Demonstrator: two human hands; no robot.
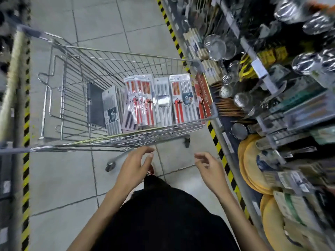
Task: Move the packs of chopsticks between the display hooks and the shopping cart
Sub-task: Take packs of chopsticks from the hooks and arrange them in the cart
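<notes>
Several packs of chopsticks [139, 100] lie inside the shopping cart [163, 132], while the left hand [134, 165] and right hand [208, 167] hover empty and relaxed beside it, so more moving likely remains.

Red-and-silver chopstick packs [145, 102]; yellow-black striped floor tape [215, 140].

we note a grey tiled floor [101, 20], with a yellow-and-black stripe [219, 147] running along the foot of the shelving. the wire shopping cart [116, 53] stands on the tiles on its castors [187, 140], just beside that stripe. in its basket the packs of chopsticks [145, 100] sit side by side, red and silver ones mixed, some overlapping. to the right, the display shelf [235, 171] carries strainers [215, 47] higher up and stacked round yellow mats [252, 167] low down.
</notes>
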